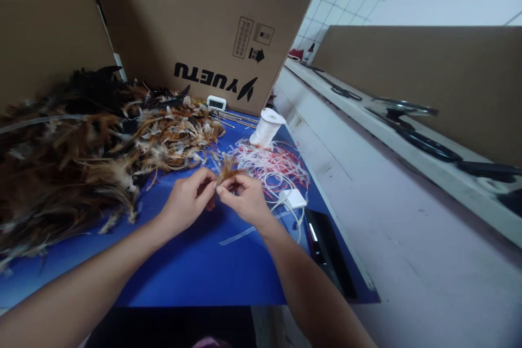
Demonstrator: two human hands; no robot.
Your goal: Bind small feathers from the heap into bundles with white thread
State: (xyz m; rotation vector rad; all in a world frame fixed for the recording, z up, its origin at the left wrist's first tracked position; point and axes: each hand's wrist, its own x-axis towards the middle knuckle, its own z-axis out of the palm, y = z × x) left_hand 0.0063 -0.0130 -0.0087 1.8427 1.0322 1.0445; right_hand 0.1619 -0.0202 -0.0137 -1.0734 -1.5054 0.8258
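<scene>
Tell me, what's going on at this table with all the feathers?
A person's left hand and right hand meet over a blue tabletop, pinching a small tuft of brownish feathers between them. A big feather heap lies to the left. Beyond the right hand, a white spool sits by a tangle of red and whitish strands.

Craft workspace; heaped feathers (171, 136), white spool (267, 128)

Above the blue worktop (179, 277), the left hand (190, 196) and right hand (243, 196) meet at their fingertips around a small brown feather tuft (227, 167), with a large feather pile (81, 163) to the left and a white spool (267, 128) standing beside tangled red and white strips (265, 160).
</scene>
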